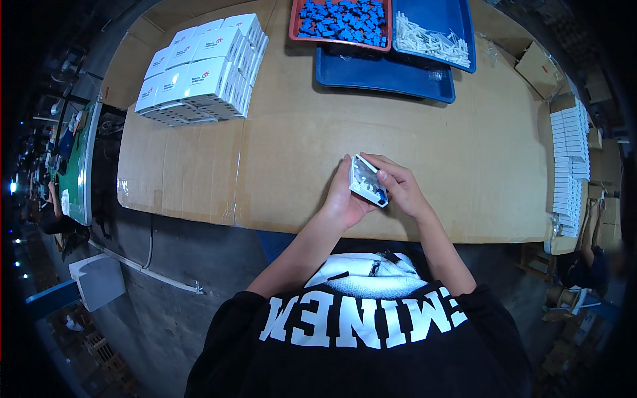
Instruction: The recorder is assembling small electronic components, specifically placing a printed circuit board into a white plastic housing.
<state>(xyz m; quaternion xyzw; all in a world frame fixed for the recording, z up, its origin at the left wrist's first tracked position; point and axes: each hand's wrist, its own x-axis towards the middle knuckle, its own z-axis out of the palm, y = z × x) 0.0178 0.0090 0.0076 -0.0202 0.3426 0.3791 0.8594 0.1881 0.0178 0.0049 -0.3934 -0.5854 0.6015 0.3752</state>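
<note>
Large white capital letters (346, 322) run across the chest of the black shirt (365, 365), upside down from this view. The white boxes (199, 69) carry two short lines of dark print beside a red logo, repeated across the stack; their small side markings are too small to read.

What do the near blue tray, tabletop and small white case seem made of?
Near blue tray: probably smooth, hard plastic; evenly coloured, with a moulded-looking rim.
Tabletop: looks covered in matte cardboard, judging by its brown colour and long creases.
White case: perhaps rigid plastic, from its crisp edges, though it shows small here.
</note>
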